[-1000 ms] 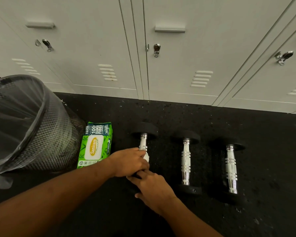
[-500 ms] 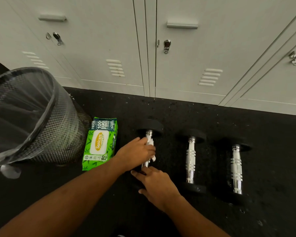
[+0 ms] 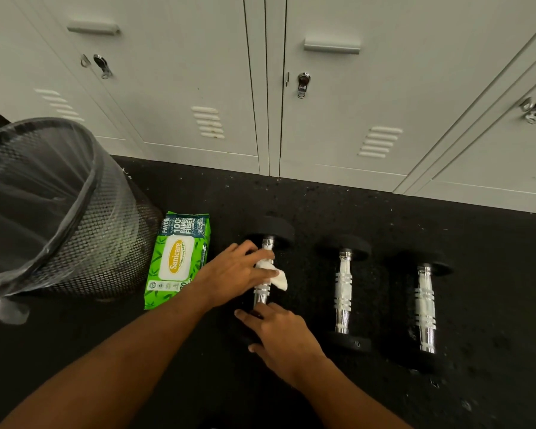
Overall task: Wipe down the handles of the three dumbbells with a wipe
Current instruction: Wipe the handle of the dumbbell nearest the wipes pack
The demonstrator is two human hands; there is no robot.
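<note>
- Head view: left hand is pinching the wipe onto the leftmost dumbbell handle on the floor; right hand, fingers spread, is steadying its near end.
- Work is seemingly just starting (middle dumbbell and right dumbbell are waiting alongside).

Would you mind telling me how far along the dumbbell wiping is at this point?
Done: nothing I can confirm; a wiped handle would look the same. In hand: the left hand holds the wipe against the handle of the left dumbbell, while the right hand steadies its near end. Left: likely the middle dumbbell and right dumbbell, which lie untouched beside it.
</note>
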